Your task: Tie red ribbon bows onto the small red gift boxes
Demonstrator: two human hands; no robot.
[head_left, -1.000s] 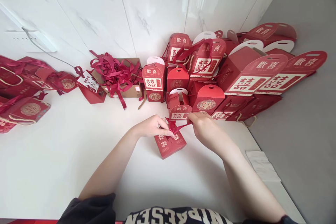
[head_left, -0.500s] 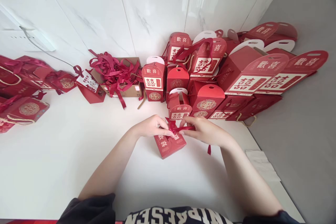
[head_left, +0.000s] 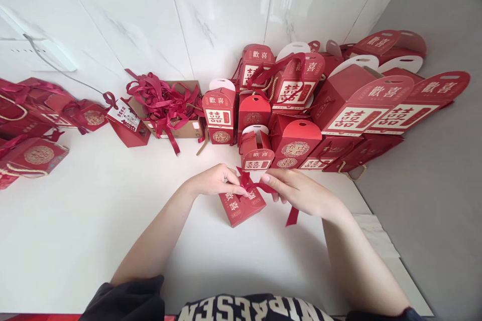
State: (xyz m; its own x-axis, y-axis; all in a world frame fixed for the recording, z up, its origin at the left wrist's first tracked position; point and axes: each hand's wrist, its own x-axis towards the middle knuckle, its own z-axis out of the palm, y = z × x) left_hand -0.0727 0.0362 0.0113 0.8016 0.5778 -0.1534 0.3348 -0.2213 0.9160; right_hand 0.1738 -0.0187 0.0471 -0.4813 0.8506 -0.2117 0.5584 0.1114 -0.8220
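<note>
A small red gift box [head_left: 241, 210] with white characters sits tilted on the white table in front of me. Dark red ribbon [head_left: 263, 187] is looped at its top. My left hand [head_left: 220, 180] pinches the ribbon where it crosses at the top of the box. To the right, my right hand [head_left: 293, 188] has its fingers closed around the ribbon's other length, drawn out sideways from the box. A loose ribbon end hangs below that hand. The fingertips of the right hand are partly hidden behind it.
Behind my hands stand several red gift boxes [head_left: 295, 145], stacked toward the grey wall at right. A cardboard box [head_left: 184, 130] overflows with cut ribbons. Beside it is a red box with a tag [head_left: 130, 125]. More red boxes [head_left: 41, 155] lie at far left on the white table [head_left: 94, 210].
My right hand has shifted a little to the right and turned, its back now facing up, with the ribbon drawn along. My left hand keeps its pinch near the box top.
</note>
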